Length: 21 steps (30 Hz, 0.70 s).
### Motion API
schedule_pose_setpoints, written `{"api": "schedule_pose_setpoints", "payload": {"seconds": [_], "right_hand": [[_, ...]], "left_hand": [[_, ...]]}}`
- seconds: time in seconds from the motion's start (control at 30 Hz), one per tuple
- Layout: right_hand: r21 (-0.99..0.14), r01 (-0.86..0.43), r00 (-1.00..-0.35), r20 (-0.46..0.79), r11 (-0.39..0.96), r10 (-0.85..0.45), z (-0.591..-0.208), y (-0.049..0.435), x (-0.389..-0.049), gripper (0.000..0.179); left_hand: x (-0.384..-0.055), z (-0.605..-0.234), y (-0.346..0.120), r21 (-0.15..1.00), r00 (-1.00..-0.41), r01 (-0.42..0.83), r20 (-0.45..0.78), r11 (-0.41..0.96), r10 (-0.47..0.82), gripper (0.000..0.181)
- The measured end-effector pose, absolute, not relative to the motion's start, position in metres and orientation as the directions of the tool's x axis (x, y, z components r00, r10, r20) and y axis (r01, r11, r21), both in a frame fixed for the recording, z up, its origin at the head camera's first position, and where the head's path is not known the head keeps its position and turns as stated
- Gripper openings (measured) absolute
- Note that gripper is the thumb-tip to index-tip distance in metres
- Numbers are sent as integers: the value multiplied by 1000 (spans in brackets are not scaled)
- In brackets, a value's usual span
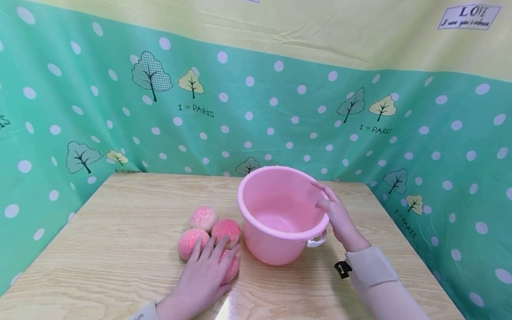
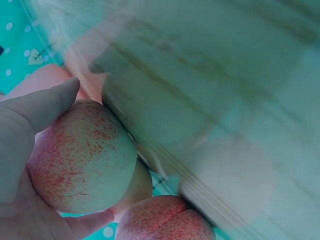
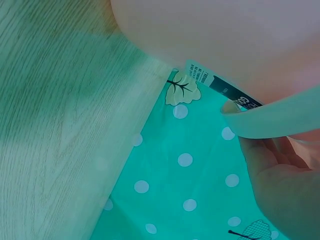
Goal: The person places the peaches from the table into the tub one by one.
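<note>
A peach (image 1: 233,266) sits near the middle of the desk (image 1: 120,222), clamped between the thumb and fingers of the left hand (image 1: 203,273). Three more peaches (image 1: 203,218) cluster beside it. Just to their right, closer to the desk's right edge, stands a pink bucket (image 1: 274,246); the right hand (image 1: 339,217) grips its rim. Spotted cloth (image 1: 260,133) hangs beyond the back edge.

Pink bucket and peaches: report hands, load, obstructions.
Left hand holds one peach; right hand grips pink bucket by its rim. Four peaches on table, beside bucket. No obstruction visible between them.
</note>
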State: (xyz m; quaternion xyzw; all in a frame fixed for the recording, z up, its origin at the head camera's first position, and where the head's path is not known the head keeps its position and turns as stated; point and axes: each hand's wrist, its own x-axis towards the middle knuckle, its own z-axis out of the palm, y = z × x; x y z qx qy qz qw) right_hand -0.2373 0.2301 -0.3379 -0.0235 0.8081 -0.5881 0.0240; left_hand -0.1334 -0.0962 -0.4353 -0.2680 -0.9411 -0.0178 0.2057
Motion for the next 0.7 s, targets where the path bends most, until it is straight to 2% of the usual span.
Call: {"api": "schedule_pose_setpoints", "payload": {"seconds": [0.7], "right_hand": [[-951, -4, -998, -17, 310, -64, -338, 230, -237, 65]], "left_hand": [[-130, -439, -94, -75, -757, 525, 414, 848, 506, 89]]}}
